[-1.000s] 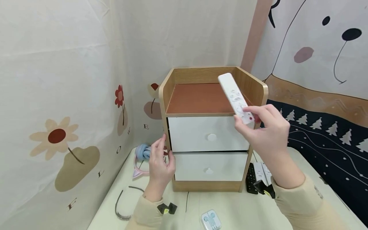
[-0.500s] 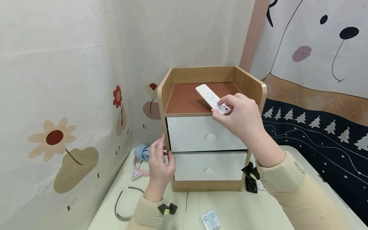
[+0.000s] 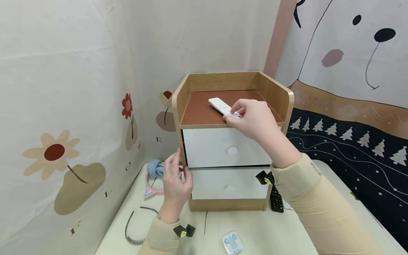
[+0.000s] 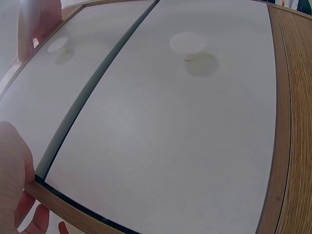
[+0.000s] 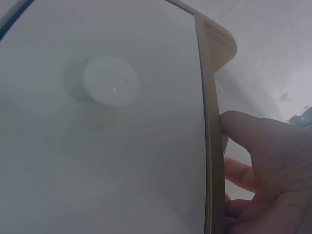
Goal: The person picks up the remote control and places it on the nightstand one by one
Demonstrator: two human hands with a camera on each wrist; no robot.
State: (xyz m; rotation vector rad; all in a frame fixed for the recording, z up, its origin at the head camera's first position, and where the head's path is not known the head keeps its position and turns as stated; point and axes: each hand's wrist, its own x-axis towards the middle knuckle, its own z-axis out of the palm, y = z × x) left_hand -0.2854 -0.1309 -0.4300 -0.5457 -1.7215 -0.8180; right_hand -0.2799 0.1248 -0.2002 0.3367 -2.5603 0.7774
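Note:
A small wooden cabinet (image 3: 227, 205) with two white drawers stands on the table, its brown top tray (image 3: 236, 95) walled at the back and sides. My right hand (image 3: 251, 116) pinches a white Wii remote (image 3: 219, 105) between thumb and fingers, low over the front part of that tray. The remote's far end points to the back left. My left hand (image 3: 176, 186) rests at the cabinet's left side, fingers extended upward. In the left wrist view, its thumb (image 4: 22, 156) lies at the front edge by the gap between the drawers. Both drawers look closed.
A clear case with earphones (image 3: 232, 243) lies in front of the cabinet. To the left are a blue and pink cat-ear headband (image 3: 155, 168) and a dark coiled band (image 3: 135, 241). A black remote (image 3: 276, 200) lies at the right; printed cloth hangs behind.
My right hand has carried the Wii remote left and down from above the cabinet's right side to just over the tray, tipping it flatter. The left hand stays at the cabinet's side.

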